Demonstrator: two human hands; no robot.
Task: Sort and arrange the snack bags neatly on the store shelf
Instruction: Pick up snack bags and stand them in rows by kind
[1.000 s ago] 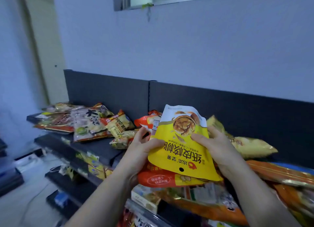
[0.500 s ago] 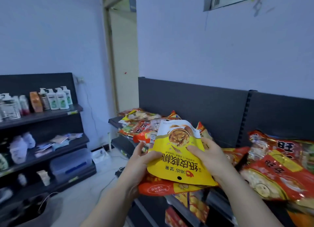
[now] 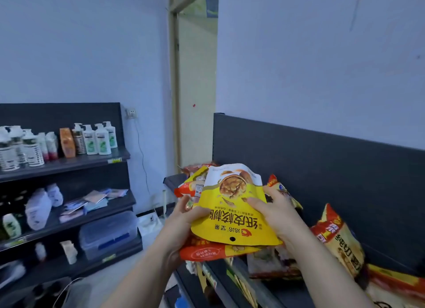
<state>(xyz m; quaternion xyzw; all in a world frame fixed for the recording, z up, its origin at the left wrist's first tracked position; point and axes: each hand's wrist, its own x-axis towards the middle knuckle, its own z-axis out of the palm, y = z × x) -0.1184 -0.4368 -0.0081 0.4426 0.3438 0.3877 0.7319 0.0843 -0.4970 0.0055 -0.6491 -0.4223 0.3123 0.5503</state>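
Note:
I hold a small stack of snack bags in front of me with both hands. On top is a yellow and white walnut bag (image 3: 232, 206), turned upside down toward me. Under it lies an orange-red bag (image 3: 207, 252), its near edge sticking out below. My left hand (image 3: 184, 224) grips the stack's left side, thumb on the yellow bag. My right hand (image 3: 278, 215) grips the right side, thumb across the bag's face. Beyond them, the dark store shelf (image 3: 305, 287) carries more snack bags, among them a beige and red bag (image 3: 340, 241) leaning at the right.
A dark back panel (image 3: 322, 169) rises behind the shelf. At the left stands a second dark rack (image 3: 69, 165) with white pump bottles (image 3: 99, 139), packets and a lidded plastic box (image 3: 108, 234). A doorway (image 3: 195, 77) opens between the two racks.
My view has swung left, bringing the bottle rack and doorway into sight. Both hands keep the same hold on the stack, which has travelled left along the shelf with me.

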